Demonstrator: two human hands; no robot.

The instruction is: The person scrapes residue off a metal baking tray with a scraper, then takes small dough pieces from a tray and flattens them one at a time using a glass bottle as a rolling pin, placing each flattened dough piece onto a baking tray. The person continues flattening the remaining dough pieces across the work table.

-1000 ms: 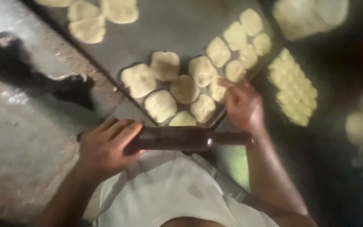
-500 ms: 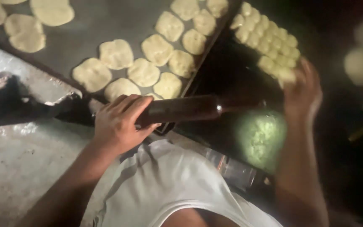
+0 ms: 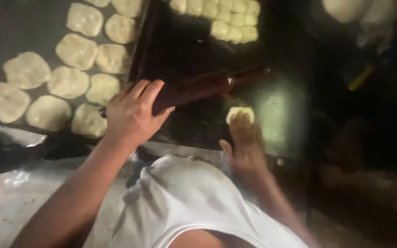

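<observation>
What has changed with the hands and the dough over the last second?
The right hand left the flattened rounds, reached out to the block of small pieces, and now presses one small dough piece on the dark board. The left hand still grips the rolling pin. The flattened rounds stay on the tray.

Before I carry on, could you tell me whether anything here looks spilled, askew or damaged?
Nothing stands out. The left hand grips the rolling pin, the right hand presses a small dough piece, and flattened dough rounds lie in tidy rows.
</observation>
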